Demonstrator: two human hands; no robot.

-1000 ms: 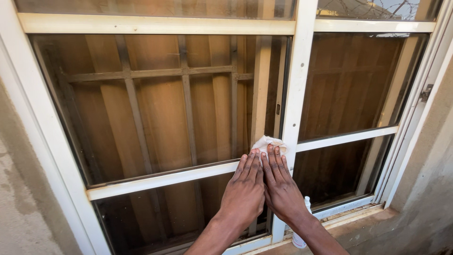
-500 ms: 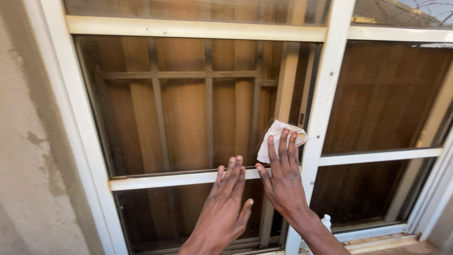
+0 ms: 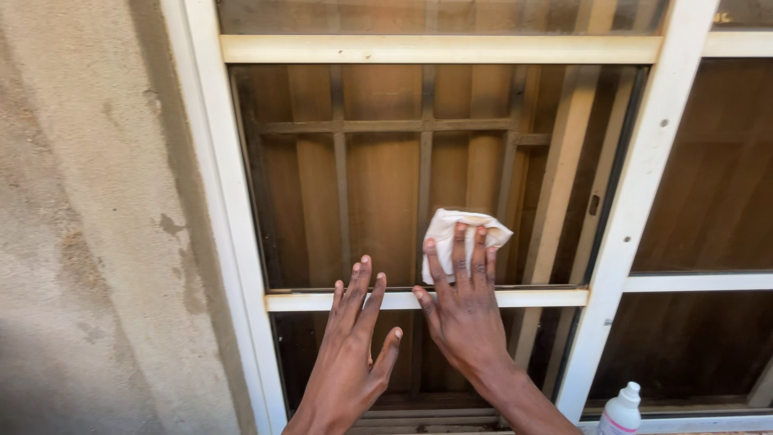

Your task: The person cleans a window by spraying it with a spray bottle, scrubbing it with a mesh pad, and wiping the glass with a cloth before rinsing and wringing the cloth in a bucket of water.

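The right hand has slid left along the glass, taking the white cloth with it. Before, the cloth was close to the white upright bar; now it sits in the middle of the brown window pane. The left hand has moved up too, and its fingertips now reach the white cross bar.

The right hand is flat, fingers spread, pressing the cloth against the glass. The left hand is open and holds nothing; its fingers are spread wide.

The cloth looks soft and light. It should bend and bunch up easily, and it could slip down if the hand lets go. The best place to hold it is flat under the fingers, in its middle. It is white, crumpled and folded, peeking out above the fingertips.

A rough grey wall is on the left. A small white bottle stands low on the right.
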